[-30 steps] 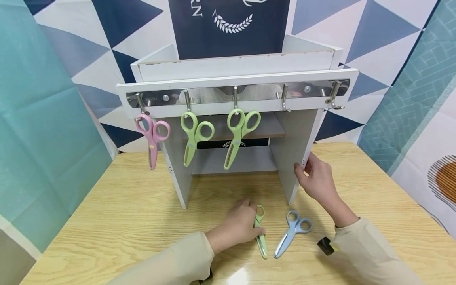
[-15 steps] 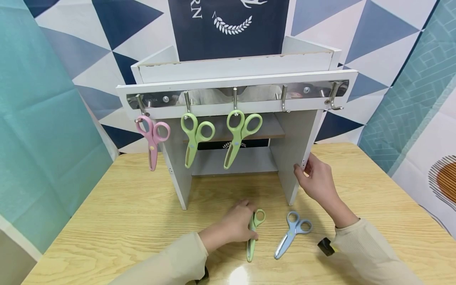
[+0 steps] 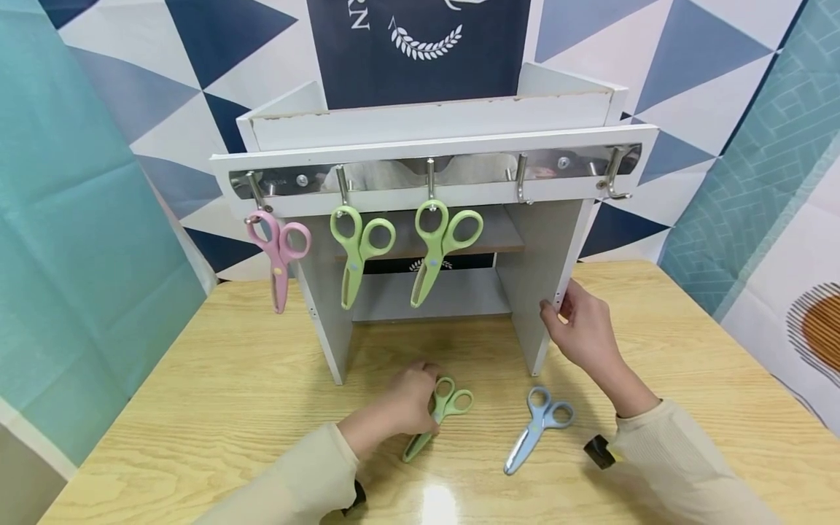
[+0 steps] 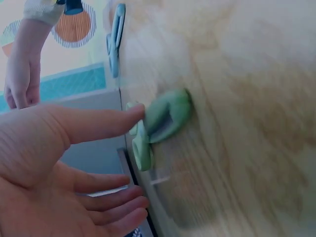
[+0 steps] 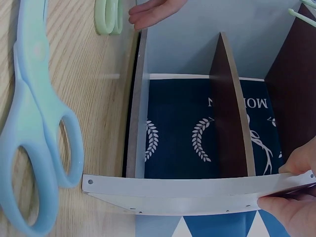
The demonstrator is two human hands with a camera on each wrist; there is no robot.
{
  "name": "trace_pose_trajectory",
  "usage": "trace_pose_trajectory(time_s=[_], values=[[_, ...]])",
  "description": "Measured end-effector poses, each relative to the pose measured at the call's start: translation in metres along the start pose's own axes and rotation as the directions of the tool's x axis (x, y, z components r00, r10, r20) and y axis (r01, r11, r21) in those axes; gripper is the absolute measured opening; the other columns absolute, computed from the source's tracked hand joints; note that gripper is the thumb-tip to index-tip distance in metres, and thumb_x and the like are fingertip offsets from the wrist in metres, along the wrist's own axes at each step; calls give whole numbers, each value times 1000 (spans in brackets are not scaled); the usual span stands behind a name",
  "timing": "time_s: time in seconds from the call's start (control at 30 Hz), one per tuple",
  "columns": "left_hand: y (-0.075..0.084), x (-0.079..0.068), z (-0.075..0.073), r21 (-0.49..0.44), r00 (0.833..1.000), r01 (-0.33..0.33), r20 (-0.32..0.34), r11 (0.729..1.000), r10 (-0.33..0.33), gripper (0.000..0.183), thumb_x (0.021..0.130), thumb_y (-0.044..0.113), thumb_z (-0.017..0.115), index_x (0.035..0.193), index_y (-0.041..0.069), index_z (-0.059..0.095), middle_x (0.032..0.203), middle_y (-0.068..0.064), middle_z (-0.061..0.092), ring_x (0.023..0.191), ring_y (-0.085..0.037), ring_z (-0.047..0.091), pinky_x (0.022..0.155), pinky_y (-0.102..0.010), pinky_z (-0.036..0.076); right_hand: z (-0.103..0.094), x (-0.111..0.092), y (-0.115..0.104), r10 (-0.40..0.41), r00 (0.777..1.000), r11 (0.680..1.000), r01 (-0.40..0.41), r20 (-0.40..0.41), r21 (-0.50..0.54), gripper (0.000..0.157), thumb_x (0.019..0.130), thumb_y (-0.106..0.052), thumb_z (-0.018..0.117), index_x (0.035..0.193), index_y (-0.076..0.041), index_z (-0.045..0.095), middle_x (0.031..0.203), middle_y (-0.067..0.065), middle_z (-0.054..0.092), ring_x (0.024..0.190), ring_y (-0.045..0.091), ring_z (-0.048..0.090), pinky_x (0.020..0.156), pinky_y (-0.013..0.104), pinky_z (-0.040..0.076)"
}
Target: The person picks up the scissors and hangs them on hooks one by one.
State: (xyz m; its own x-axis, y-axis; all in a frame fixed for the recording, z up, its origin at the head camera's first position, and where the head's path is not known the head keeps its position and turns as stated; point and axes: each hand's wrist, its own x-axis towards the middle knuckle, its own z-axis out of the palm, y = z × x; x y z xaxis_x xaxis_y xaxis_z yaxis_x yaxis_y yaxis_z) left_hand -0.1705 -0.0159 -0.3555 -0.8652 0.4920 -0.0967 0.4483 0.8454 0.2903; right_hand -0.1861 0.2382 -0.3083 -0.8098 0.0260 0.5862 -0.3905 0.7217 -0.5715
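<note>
My left hand [image 3: 408,401] is over the table at a pair of green scissors [image 3: 441,413] lying with the handle loops away from me. In the left wrist view its thumb touches the scissors [image 4: 168,116], while the other fingers extend past them fairly straight. My right hand [image 3: 584,328] pinches the front edge of the right side panel [image 3: 546,292] of a white shelf unit, thumb on one face and fingers on the other. Blue scissors [image 3: 537,423] lie on the table between the hands.
Along the top front of the shelf unit runs a metal hook rail [image 3: 394,175]. Pink scissors [image 3: 278,266] and two green pairs [image 3: 354,255] hang from its left and middle hooks; the two right hooks [image 3: 613,175] hold nothing. A patterned backdrop [image 3: 157,80] stands behind.
My left hand has moved left, and the green scissors on the table have slid left with it, turning so the blades point to the lower left. The right hand keeps its grip.
</note>
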Motion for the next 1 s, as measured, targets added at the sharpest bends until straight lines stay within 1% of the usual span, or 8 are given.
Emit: trace_pose_trajectory(time_s=[0.17,0.33,0.4,0.5,0.57,0.63,0.87,1.0], values=[[-9,-2,-6,-94,997,74,1,993,-74,85,65,11,88,139,2,47,145,-17,46,129,-33,51,98,-37,52,1,1,0,-7,1000,1000,7,-1,0,25,87,2,56,109,13,58,92,29,68,89,42,69,79,55,55],[-19,-6,-7,-99,997,71,-19,993,-73,74,68,9,84,135,4,52,139,-15,54,125,-33,55,94,-37,54,1,1,0,-11,1000,1000,11,-3,-2,24,87,2,56,108,12,59,90,28,69,87,40,69,79,55,56],[-22,-8,-7,-92,998,50,-29,994,-53,64,69,10,84,128,4,58,129,-14,61,118,-31,59,91,-37,55,0,1,0,-9,1000,1000,9,1,2,24,87,2,56,109,12,59,93,29,69,89,42,69,79,55,55],[-26,-13,-5,-81,999,15,-30,997,-18,45,70,13,83,109,4,64,101,-8,69,91,-22,64,76,-31,54,-1,0,0,-6,1000,1000,6,5,5,25,87,2,56,109,13,58,95,31,69,91,43,69,79,55,55],[-28,-16,-4,-78,999,-5,-35,997,2,35,70,14,83,99,7,65,83,-2,65,76,-14,59,67,-27,50,-1,0,0,-7,1000,1000,7,6,3,25,87,2,56,109,13,58,95,31,69,90,43,69,79,55,55],[-30,-19,-3,-74,999,-18,-42,997,15,29,71,15,83,92,8,64,75,1,60,68,-10,51,61,-24,44,-1,0,0,-8,1000,1000,8,5,-1,24,87,2,56,109,13,58,93,30,69,89,42,69,79,55,55],[-30,-24,1,-53,997,-27,-77,998,23,20,75,12,80,89,7,67,81,-2,65,68,-8,51,59,-22,44,0,0,0,-6,1000,1000,6,8,1,25,87,2,56,109,13,58,94,31,69,90,42,69,79,56,55],[-29,-24,1,-55,997,-16,-79,998,11,15,75,8,79,82,7,65,75,1,63,63,-6,48,56,-20,43,1,0,1,-7,1000,1000,7,0,-4,24,86,2,57,108,12,59,93,31,69,89,42,69,78,56,55]])
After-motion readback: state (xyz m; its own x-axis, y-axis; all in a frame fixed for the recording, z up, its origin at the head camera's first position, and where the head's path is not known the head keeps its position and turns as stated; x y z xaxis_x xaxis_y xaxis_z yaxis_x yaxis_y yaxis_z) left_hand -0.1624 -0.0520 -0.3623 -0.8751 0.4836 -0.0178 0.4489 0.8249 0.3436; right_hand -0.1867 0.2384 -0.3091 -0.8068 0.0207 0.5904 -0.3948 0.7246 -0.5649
